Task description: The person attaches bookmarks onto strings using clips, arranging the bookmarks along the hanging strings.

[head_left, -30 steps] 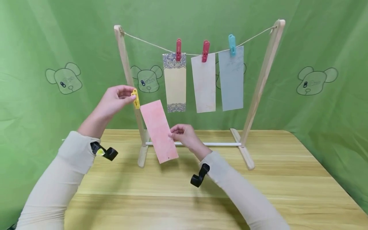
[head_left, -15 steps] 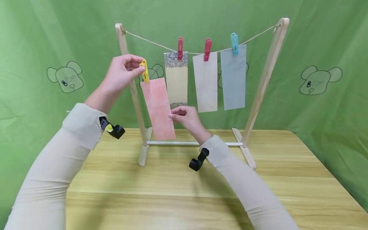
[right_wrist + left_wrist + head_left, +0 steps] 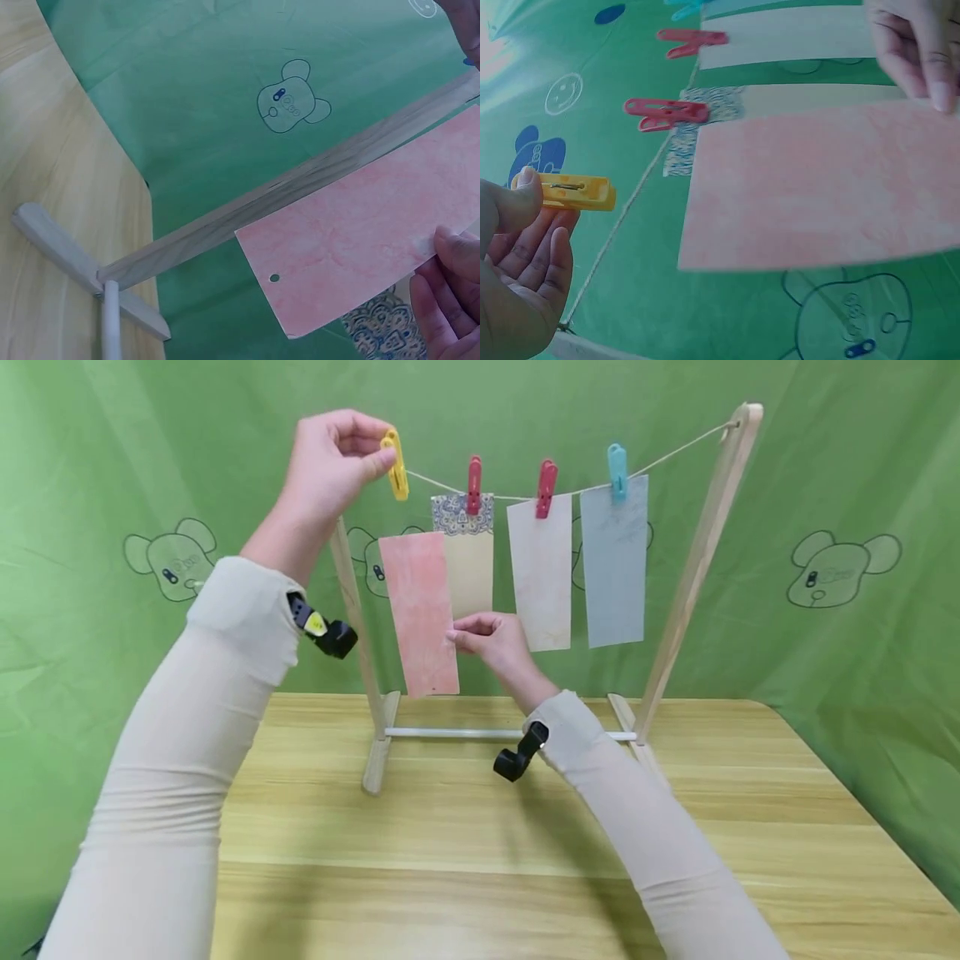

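My left hand [image 3: 333, 460] pinches a yellow clothespin [image 3: 395, 466] by its handle end, up near the string [image 3: 427, 482] at the left. Lower down, my right hand [image 3: 497, 647] holds a pink paper card [image 3: 420, 618] by its right edge, thumb on the front. The card stands nearly upright, its top edge below the string and apart from the clothespin. A small hole shows near its bottom end in the right wrist view. Behind it, partly covered, hangs a cream card with blue patterned ends [image 3: 468, 560], clipped by a red clothespin [image 3: 474, 485].
A white card [image 3: 542, 581] hangs from a red clothespin [image 3: 547, 489], and a grey-blue card [image 3: 615, 568] from a light blue clothespin [image 3: 617, 472]. A wooden stand [image 3: 697, 568] carries the string, with a white bar [image 3: 450, 733] low down. It stands on a wooden table [image 3: 420, 835].
Both hands have risen, bringing the yellow clothespin up to the string's height and the pink card higher. The card has turned more upright, now overlapping the cream card.
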A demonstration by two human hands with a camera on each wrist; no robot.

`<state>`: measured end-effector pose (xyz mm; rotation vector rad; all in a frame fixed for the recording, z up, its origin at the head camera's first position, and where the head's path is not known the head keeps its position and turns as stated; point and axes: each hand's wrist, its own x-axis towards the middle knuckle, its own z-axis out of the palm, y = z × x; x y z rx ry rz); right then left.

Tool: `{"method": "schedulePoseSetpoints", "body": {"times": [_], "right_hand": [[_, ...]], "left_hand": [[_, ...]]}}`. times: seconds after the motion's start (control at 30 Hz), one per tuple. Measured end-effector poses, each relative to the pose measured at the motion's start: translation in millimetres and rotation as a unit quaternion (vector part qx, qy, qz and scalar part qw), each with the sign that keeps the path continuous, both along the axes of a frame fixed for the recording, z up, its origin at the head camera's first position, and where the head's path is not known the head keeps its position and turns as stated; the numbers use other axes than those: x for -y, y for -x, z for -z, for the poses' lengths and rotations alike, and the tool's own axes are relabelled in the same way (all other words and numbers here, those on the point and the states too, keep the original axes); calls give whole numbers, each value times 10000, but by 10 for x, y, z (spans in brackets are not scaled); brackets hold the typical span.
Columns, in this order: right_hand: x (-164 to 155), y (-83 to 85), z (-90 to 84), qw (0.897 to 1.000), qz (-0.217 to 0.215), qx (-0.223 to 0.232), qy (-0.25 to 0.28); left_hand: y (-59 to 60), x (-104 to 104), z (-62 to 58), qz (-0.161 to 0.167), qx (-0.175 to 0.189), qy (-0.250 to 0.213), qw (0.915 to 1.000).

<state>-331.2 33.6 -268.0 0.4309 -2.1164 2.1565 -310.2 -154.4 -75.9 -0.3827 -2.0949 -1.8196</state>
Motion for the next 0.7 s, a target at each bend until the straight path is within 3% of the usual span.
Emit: {"method": "schedulePoseSetpoints", "body": {"times": [0.2, 0.37, 0.7], "right_hand": [[55, 19, -85, 10000, 35, -34, -28], [143, 41, -150, 9997, 102, -92, -215], [183, 128, -208, 9995, 243, -87, -189]], "left_hand": [[94, -96, -171, -113, -154, -255, 9995], [175, -129, -245, -371, -35, -240, 9990], [271, -147, -220, -780, 431, 136, 9959]]}}
